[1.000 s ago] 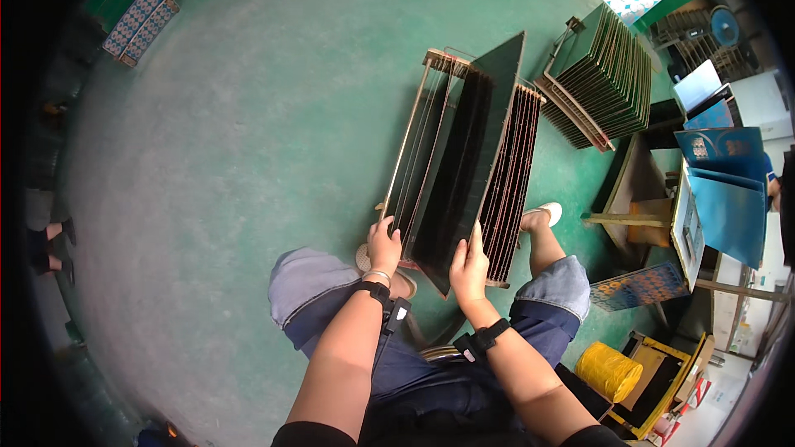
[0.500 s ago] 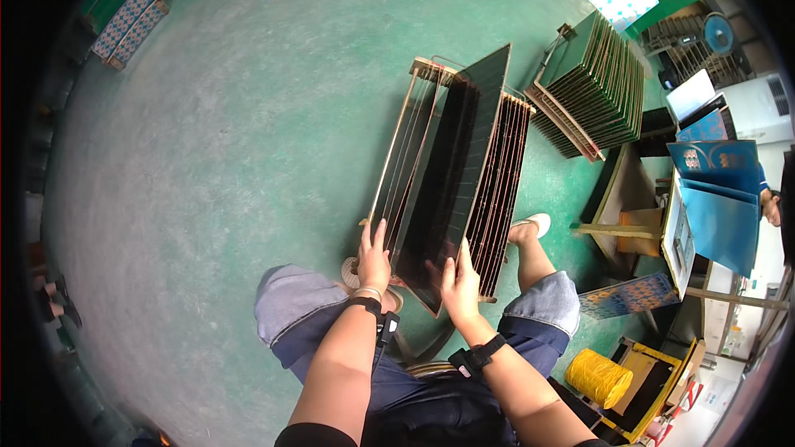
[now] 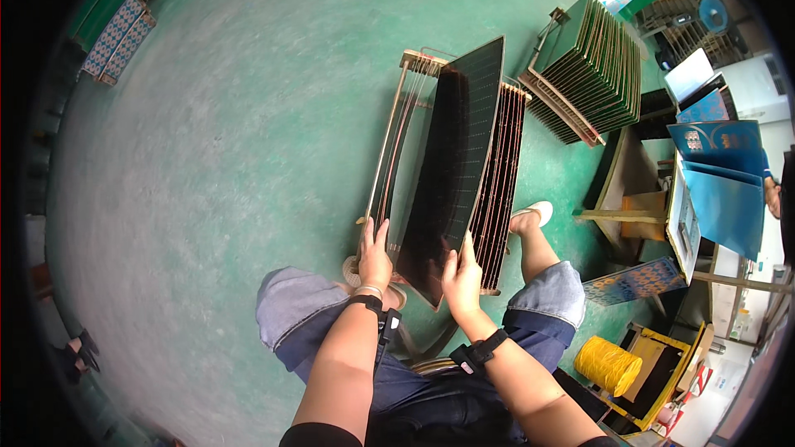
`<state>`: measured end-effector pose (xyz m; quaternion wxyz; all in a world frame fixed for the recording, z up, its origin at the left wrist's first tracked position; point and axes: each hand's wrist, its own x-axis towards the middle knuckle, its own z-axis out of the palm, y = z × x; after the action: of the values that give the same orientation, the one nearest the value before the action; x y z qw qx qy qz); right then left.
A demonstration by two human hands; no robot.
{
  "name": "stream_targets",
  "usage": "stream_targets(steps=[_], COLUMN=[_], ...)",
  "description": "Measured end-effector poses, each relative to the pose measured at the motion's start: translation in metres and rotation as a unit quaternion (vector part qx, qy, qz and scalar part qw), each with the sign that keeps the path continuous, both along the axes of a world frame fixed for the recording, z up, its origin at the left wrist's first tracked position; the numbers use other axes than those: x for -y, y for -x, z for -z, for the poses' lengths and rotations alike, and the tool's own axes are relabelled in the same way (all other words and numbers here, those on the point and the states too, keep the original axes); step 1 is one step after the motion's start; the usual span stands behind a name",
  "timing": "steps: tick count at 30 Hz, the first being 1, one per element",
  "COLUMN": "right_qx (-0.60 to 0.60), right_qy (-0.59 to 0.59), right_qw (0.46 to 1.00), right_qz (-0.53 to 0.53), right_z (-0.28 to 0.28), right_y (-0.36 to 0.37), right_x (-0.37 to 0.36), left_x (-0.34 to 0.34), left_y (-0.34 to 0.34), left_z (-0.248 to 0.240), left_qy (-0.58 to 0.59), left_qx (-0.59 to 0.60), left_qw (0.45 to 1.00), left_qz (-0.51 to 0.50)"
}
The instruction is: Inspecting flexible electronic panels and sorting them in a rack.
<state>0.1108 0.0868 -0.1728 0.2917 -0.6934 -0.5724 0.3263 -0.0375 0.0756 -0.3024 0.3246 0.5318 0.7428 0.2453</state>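
Observation:
A low metal rack (image 3: 380, 145) stands on the floor between my knees. Thin dark panels fill its right side on edge. One large glossy black panel (image 3: 451, 145) rises above the others. My right hand (image 3: 461, 281) pinches its near edge, thumb on the left face and fingers on the right. At the rack's left side, my left hand (image 3: 375, 261) has its thumb and fingers either side of a thin dark panel edge (image 3: 392, 153), seen nearly edge-on. How firmly it grips is hard to see. Both wrists wear black straps.
A second rack of green-edged panels (image 3: 592, 74) stands beyond, to the right. Blue panels (image 3: 720, 199) lean on a table at the right. Below them are a yellow twine spool (image 3: 607, 366) and a yellow frame. A co-worker's hand (image 3: 773, 197) shows at the far right edge.
The large black panel has tilted so more of its left face shows. The thin panel at my left hand has shifted left and looks narrower. Both hands stay almost in place.

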Motion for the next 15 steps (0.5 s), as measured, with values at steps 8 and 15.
stream_targets(steps=[8,15], right_qx=[0.092,0.108], right_qy=[0.062,0.213], right_qw=[0.989,0.949], right_qz=[-0.094,-0.207], right_z=[0.025,0.044], right_y=[0.029,0.008], right_x=[-0.010,-0.014], left_x=[0.000,-0.003], left_y=[0.002,-0.003], left_z=[-0.007,-0.015], left_qy=[0.037,0.040], left_qx=[-0.024,-0.099], left_qw=[0.999,0.992], left_qz=[0.026,0.061])
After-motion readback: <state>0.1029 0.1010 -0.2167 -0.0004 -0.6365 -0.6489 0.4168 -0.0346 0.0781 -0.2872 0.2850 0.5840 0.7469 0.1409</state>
